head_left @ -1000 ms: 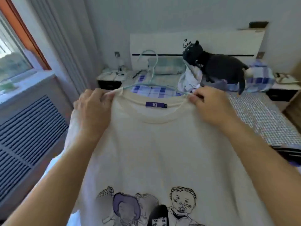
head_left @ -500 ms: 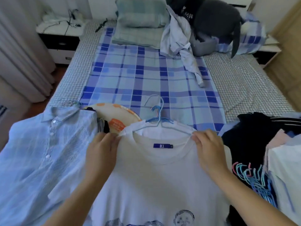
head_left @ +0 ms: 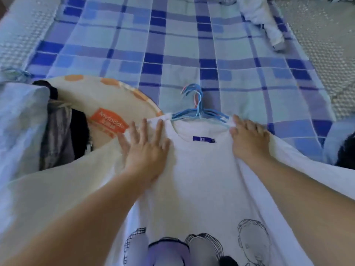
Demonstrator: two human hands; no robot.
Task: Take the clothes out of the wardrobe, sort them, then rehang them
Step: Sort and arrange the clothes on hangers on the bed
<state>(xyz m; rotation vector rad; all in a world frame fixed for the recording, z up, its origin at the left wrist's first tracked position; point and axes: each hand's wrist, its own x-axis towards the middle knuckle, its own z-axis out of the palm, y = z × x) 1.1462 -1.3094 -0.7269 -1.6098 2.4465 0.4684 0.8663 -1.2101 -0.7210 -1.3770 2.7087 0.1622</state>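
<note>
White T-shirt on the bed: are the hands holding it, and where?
The left hand lies flat on the white T-shirt at its left shoulder. The right hand grips the right shoulder beside the collar.

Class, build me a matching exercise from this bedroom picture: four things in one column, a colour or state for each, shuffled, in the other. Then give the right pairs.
Things
1. T-shirt
2. neck label
3. left hand
4. hangers

Colours or states
A. blue wire, hooks bunched together above the collar
B. white, with drawn faces near the hem
C. fingers spread flat, pressing the shoulder
D. small dark-blue rectangle inside the collar

Pairs: 1-B, 2-D, 3-C, 4-A
</note>
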